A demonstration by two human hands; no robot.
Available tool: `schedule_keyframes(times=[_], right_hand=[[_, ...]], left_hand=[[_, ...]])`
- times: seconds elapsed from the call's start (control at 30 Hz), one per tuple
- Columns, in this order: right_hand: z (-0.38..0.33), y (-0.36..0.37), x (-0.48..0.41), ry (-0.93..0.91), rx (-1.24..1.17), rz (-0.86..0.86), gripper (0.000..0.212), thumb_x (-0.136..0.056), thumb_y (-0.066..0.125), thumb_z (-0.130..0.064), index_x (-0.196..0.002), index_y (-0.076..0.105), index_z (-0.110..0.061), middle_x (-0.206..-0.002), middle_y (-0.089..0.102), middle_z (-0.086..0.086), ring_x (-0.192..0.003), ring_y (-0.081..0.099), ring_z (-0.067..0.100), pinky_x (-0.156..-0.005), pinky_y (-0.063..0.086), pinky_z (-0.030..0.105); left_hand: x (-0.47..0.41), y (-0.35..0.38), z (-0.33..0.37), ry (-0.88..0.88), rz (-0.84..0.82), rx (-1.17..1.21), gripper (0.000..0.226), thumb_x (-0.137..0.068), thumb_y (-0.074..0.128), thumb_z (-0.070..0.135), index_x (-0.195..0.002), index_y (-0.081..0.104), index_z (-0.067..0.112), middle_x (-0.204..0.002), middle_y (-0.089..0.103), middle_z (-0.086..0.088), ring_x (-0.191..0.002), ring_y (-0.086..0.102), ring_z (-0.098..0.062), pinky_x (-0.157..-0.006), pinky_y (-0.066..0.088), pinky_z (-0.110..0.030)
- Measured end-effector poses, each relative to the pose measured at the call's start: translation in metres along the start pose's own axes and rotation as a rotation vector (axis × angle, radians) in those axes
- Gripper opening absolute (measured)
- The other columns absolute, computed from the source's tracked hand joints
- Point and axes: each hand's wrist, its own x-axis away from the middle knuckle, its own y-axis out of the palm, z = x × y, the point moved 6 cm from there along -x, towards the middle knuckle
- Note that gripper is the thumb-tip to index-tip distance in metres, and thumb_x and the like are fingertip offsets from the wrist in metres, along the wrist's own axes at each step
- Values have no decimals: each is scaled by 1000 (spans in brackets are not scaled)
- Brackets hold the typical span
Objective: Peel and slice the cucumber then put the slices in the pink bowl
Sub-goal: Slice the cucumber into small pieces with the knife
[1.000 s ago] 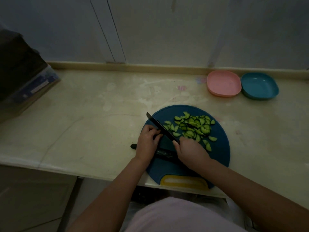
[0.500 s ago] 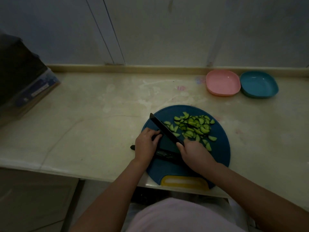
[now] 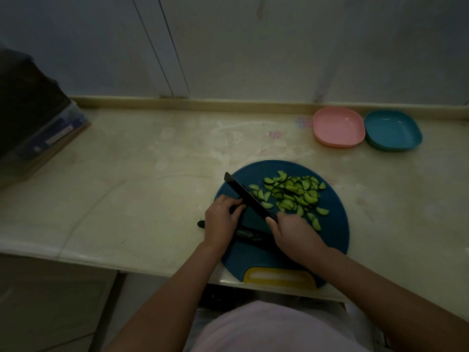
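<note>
A blue round cutting board [image 3: 332, 240] lies at the counter's front edge. Several green cucumber slices [image 3: 291, 191] are heaped on its far half. My right hand [image 3: 291, 233] grips the handle of a black knife [image 3: 247, 198], whose blade angles up and left across the board. My left hand [image 3: 219, 222] holds a small dark cucumber piece [image 3: 236, 206] against the left side of the blade with curled fingertips. The pink bowl [image 3: 338, 127] sits empty at the back right, well away from both hands.
A blue bowl [image 3: 392, 129] stands right beside the pink one. A black peeler [image 3: 251, 235] lies across the board under my hands, its end poking out left. A dark box [image 3: 33, 123] occupies the counter's far left. The board's yellow handle [image 3: 279, 276] overhangs the counter edge.
The knife blade has shifted only slightly beside my left fingertips. Both hands stay in the same spot on the board, and the slice pile looks the same.
</note>
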Motion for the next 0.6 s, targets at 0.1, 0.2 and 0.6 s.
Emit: schedule_keyframes(times=[0.1,0.2,0.6], right_hand=[[-3,-1,-6,-11,-1,-9,35,-100,32,-37,-87,49,-10,-76,52,8,-64,46,21,-49,30,30],[-8,1,-13,-14,19,-17,36,-100,32,-37,-88,52,-9,-84,61,14,-65,47,21,-50,30,29],[9,0,-8,54,-32,-29,34,-100,31,-38,-80,44,-14,-65,39,-5,-67,45,19,-58,32,30]], left_hand=[[0,1,-1,-1,-2,-2,12,-70,79,8,-80,73,6,-71,65,-7,-63,62,-20,-60,40,-19],[0,1,-1,-1,-9,1,13,-69,79,8,-80,73,5,-71,65,-7,-63,62,-19,-60,40,-18],[-2,-4,-2,12,-44,29,15,-74,77,10,-88,74,7,-83,69,-5,-75,64,-16,-71,41,-11]])
